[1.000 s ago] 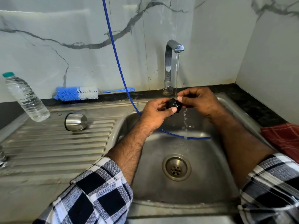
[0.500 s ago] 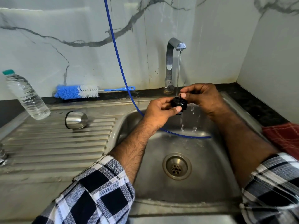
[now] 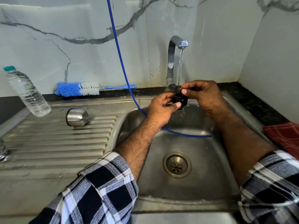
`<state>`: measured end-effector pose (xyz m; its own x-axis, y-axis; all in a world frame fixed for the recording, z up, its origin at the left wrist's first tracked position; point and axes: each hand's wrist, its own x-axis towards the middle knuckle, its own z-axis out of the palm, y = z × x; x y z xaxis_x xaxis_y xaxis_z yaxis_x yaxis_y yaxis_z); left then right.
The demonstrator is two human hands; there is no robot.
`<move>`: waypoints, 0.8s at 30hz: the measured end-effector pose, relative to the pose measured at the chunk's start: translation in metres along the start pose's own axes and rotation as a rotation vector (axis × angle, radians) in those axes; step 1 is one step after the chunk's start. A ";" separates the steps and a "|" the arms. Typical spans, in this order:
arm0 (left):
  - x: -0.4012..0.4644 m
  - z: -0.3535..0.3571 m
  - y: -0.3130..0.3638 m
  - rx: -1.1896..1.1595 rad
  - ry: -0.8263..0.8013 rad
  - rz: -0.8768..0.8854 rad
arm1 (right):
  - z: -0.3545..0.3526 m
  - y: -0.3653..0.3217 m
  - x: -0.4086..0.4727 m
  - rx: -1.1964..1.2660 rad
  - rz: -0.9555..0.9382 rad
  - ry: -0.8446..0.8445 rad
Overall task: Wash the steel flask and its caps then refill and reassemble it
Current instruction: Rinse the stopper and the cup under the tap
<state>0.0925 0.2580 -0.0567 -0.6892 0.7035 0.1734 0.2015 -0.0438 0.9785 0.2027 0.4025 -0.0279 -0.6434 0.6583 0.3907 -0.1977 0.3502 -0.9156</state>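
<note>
At the near edge of a steel sink (image 3: pixel 210 183), two forearms in black-and-white checked sleeves (image 3: pixel 100 191) reach forward over the basin, whose round drain (image 3: pixel 177 164) sits below them. Farther in, above the back of the basin, the left hand (image 3: pixel 159 109) and the right hand (image 3: pixel 204 96) meet around a small black flask cap (image 3: pixel 179 99). The left hand's thumb and curled fingers grip the cap from the left; the right hand pinches its top from the right with thumb and fingertips. A thin stream of water (image 3: pixel 180 65) falls from the curved chrome tap (image 3: pixel 172 59) onto the cap, and drops splash beneath it. A blue hose (image 3: pixel 119 59) hangs down the wall and loops into the basin behind the hands. To the left, on the ribbed draining board, a steel cup cap (image 3: pixel 77 117) lies on its side. Beyond it a clear plastic water bottle (image 3: pixel 27 92) with a green lid leans against the marble wall, and a blue-and-white bottle brush (image 3: pixel 77 89) lies along the dark worktop (image 3: pixel 252 101). A red checked cloth (image 3: pixel 284 136) rests at the right.
</note>
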 end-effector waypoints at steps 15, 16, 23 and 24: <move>0.003 -0.001 -0.002 -0.082 0.024 0.013 | -0.004 -0.003 -0.005 -0.033 0.041 -0.174; 0.003 -0.003 -0.002 -0.070 0.016 0.023 | -0.004 -0.002 -0.005 -0.043 0.033 -0.171; 0.008 -0.017 -0.003 0.016 0.103 0.040 | -0.005 -0.006 -0.005 -0.054 0.105 -0.140; 0.010 -0.020 -0.003 0.022 0.142 0.037 | -0.005 -0.006 -0.005 -0.061 0.115 -0.138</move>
<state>0.0715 0.2510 -0.0556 -0.7722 0.5943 0.2247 0.2423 -0.0515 0.9688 0.2111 0.4003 -0.0242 -0.7555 0.6000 0.2632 -0.0742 0.3207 -0.9443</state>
